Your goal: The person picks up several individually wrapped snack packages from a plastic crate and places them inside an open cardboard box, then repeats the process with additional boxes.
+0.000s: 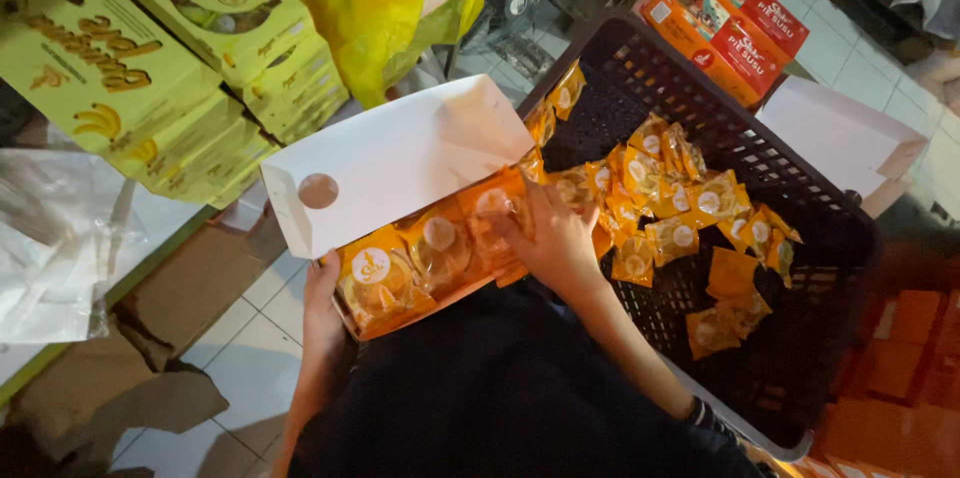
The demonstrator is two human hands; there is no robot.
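Note:
An open orange box [470,290] with a white lid [400,160] lies on my lap, filled with round pastries in orange wrappers [380,273]. My left hand [322,288] grips the box's near-left corner. My right hand [555,238] rests on the packets at the box's right end, fingers pressed onto one wrapped pastry [500,208]. Just to the right stands a black plastic crate [810,238] holding several loose orange-wrapped pastries [680,203].
Stacks of yellow cartons [150,48] rise at the upper left, beside a yellow plastic bag [390,8]. Red and orange boxes [730,28] and a flat white box [840,138] lie behind the crate. Orange boxes [900,358] sit at lower right. Torn cardboard [130,388] covers the tiled floor.

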